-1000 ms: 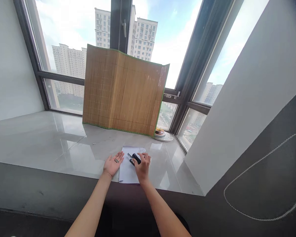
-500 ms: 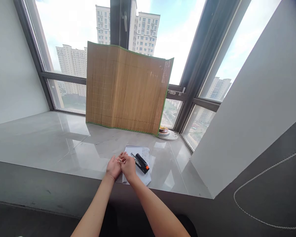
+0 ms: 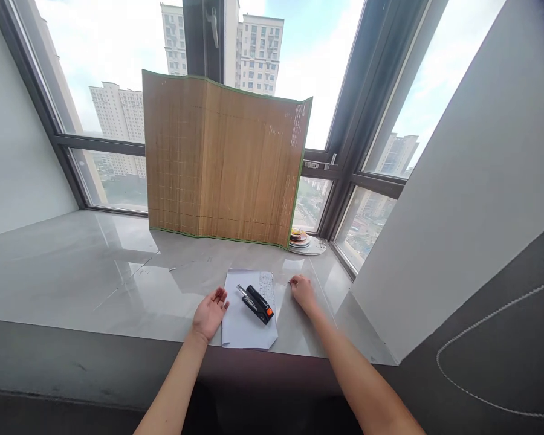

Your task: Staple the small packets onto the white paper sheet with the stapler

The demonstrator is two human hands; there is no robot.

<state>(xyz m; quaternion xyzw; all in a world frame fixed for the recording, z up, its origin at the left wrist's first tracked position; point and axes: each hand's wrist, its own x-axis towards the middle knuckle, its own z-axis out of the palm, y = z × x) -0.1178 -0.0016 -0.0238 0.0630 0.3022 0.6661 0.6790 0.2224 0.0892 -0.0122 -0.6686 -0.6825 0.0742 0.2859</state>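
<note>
- Window ledge (image 3: 95, 266): polished stone-like slab, pale grey, glossy, mirrored the window light.
- Screen (image 3: 222, 163): woven bamboo slats, matt tan, fine ribbed texture, green cloth edging.
- Sheet (image 3: 247, 323): white paper, matt, smooth, flat.
- Stapler (image 3: 255, 304): black plastic body with slight sheen, orange plastic end, bright metal strip.
- Window frame (image 3: 353, 145): dark metal, satin finish.
- Side wall (image 3: 471, 181): painted, matt, light grey.

Your hands flank the paper on the counter.
The stapler (image 3: 255, 304) lies on the paper (image 3: 247, 314), between your left fingers (image 3: 220, 296) and right fingers (image 3: 295, 281); beyond both stands the bamboo screen (image 3: 222, 166), plates (image 3: 304, 243) at its right end.
</note>
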